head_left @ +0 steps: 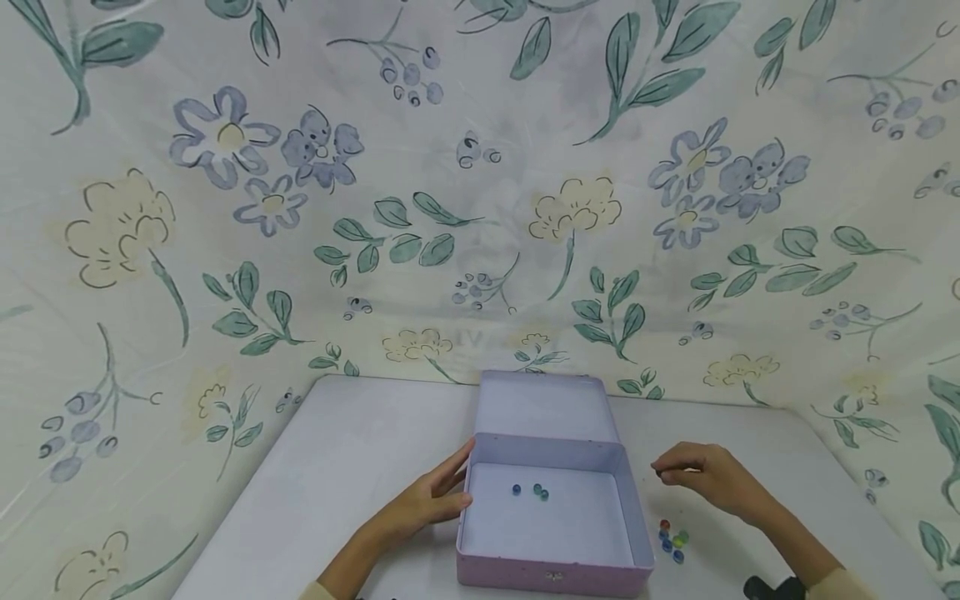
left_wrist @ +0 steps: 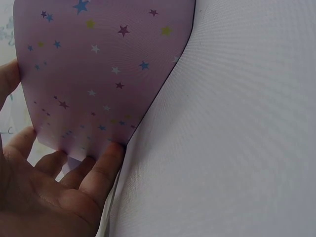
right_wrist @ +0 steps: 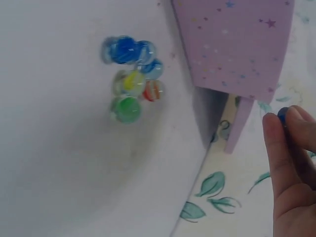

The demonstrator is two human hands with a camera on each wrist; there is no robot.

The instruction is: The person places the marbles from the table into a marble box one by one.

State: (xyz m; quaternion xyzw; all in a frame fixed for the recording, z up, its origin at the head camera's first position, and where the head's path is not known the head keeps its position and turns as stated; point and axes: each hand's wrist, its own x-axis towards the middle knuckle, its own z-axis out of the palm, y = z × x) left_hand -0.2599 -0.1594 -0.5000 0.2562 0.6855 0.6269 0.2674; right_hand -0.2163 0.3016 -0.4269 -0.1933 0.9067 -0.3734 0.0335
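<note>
A pink-purple tin box [head_left: 555,571] with a star pattern stands with its lid [head_left: 547,404] folded back. Inside it lie several marbles, among them a blue marble [head_left: 516,489] and a green one [head_left: 543,495]. The left hand [head_left: 412,504] rests against the box's left wall; in the left wrist view its fingertips [left_wrist: 116,148] touch the starred side. To the right of the box, above the table, the right hand [head_left: 708,475] pinches a dark blue marble [right_wrist: 282,114] between thumb and fingertips.
Several loose marbles lie in a cluster on the white table [head_left: 300,475] right of the box, including a red marble [right_wrist: 153,91], a green marble [right_wrist: 127,109] and a blue marble [right_wrist: 123,49]. A flower-patterned cloth [head_left: 465,208] hangs behind the table.
</note>
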